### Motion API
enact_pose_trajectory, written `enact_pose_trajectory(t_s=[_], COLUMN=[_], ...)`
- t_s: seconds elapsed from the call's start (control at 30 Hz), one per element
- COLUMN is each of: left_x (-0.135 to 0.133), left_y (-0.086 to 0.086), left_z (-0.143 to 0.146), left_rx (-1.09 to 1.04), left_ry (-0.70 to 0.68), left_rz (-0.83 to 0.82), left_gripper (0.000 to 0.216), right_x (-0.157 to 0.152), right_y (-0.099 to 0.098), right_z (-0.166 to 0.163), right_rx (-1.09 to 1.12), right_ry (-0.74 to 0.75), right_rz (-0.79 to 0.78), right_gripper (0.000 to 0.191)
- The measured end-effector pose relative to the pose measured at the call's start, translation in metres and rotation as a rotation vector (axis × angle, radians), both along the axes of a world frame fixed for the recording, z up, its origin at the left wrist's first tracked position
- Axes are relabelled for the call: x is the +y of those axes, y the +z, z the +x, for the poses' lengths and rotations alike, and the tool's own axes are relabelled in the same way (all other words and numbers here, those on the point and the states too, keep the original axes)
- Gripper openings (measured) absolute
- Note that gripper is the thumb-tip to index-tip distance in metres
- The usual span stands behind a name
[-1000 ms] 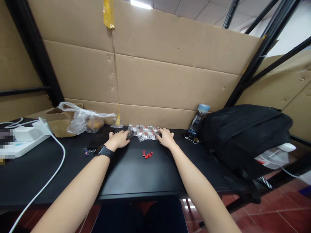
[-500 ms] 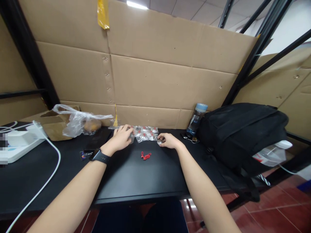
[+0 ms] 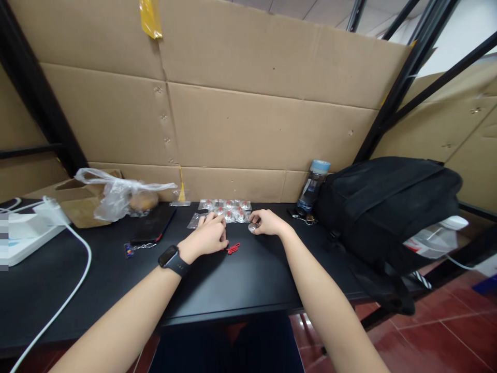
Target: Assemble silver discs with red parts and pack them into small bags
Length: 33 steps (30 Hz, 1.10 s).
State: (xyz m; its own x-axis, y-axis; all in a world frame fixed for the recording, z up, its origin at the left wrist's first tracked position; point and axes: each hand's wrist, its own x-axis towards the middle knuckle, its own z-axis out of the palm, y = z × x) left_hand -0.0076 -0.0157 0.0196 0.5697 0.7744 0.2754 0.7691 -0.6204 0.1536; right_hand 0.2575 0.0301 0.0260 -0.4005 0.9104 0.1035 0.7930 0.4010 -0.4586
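My right hand [image 3: 267, 223] is closed with thumb and fingertips on a small round shiny disc [image 3: 253, 227]; its exact kind is too small to tell. My left hand [image 3: 209, 235], with a black watch [image 3: 173, 259] on its wrist, is over the table with fingers apart. Its thumb is close to a small bundle of red cord [image 3: 233, 248]; whether they touch I cannot tell. Beyond both hands, several clear packets with red bits inside [image 3: 229, 215] lie in rows. A clear plastic packet [image 3: 194, 221] sits by the left fingertips.
Left are a white power strip [image 3: 27, 241] with a cable, a knotted plastic bag [image 3: 116, 199], a dark flat object [image 3: 153, 228] and a keychain [image 3: 130, 249]. Right stand a blue-lidded bottle [image 3: 312, 189] and a black backpack [image 3: 388, 207]. A cardboard wall [image 3: 240, 129] rises behind.
My left hand has left the clear packet at the left of the rows and moved right and nearer, to the red cord. The right hand stays near its spot with the disc.
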Motion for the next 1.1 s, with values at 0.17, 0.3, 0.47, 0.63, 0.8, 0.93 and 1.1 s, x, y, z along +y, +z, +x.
enact_pose_trajectory(t_s=[0.17, 0.3, 0.47, 0.63, 0.8, 0.93, 1.1], left_x=[-0.001, -0.002, -0.003, 0.002, 0.007, 0.01, 0.008], left_y=[0.003, 0.004, 0.004, 0.003, 0.005, 0.006, 0.009], left_z=[-0.001, -0.001, 0.001, 0.002, 0.002, 0.0, 0.0], left_rx=[-0.007, 0.01, 0.013, -0.124, -0.202, -0.256, -0.318], left_ry=[-0.056, -0.055, -0.065, 0.003, 0.066, 0.081, 0.085], left_rz=[-0.02, -0.015, 0.074, 0.107, 0.076, 0.019, -0.028], left_gripper=[0.018, 0.01, 0.012, 0.017, 0.016, 0.017, 0.018], right_x=[-0.003, -0.005, -0.007, -0.008, -0.012, -0.018, -0.023], right_y=[0.004, 0.008, 0.011, 0.009, 0.009, 0.011, 0.013], right_z=[0.001, 0.001, 0.001, -0.005, -0.019, -0.029, -0.035], right_rx=[0.02, 0.038, 0.114, 0.348, 0.717, 0.865, 0.891], right_ry=[0.022, 0.018, 0.04, 0.046, 0.12, 0.147, 0.146], right_rz=[-0.028, -0.04, -0.01, -0.105, -0.221, -0.207, -0.207], right_gripper=[0.042, 0.043, 0.041, 0.039, 0.049, 0.05, 0.047])
